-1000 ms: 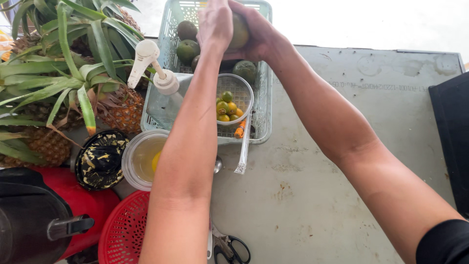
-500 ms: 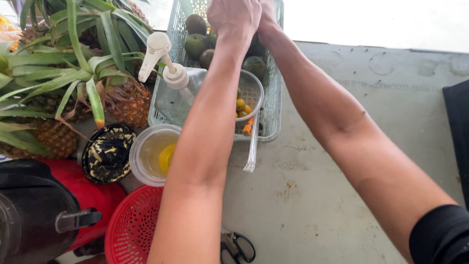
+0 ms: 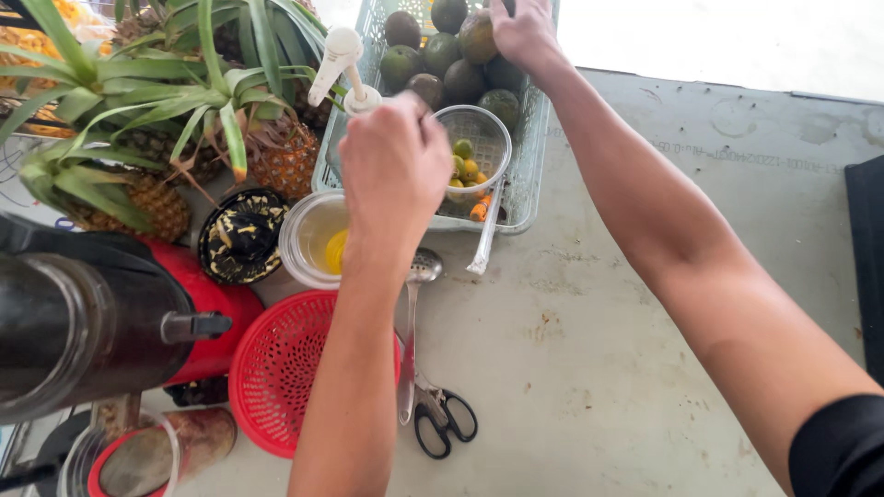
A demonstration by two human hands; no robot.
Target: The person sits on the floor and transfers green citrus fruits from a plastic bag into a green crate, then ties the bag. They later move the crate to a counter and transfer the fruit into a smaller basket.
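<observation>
Right now L hand (image 3: 394, 170) fisted over strainer (image 3: 474, 147) — R hand (image 3: 523, 32) clamped on fruit (image 3: 479, 37) in basket (image 3: 525, 175).

Open desk on the right, crowded along the left and far edge

The grey desk (image 3: 645, 368) lies bare right of the scissors (image 3: 442, 419) and long spoon (image 3: 412, 331), leaving wide room for hands there. To the left, the red basket (image 3: 276, 377), blender (image 3: 83, 322), plastic cup (image 3: 308, 241) and black juicer (image 3: 241, 235) stand close together, with pineapples (image 3: 157, 138) behind. At the far edge the green crate (image 3: 529, 175) of fruit, the strainer (image 3: 474, 147) and the pump bottle (image 3: 345, 69) block the way.
</observation>
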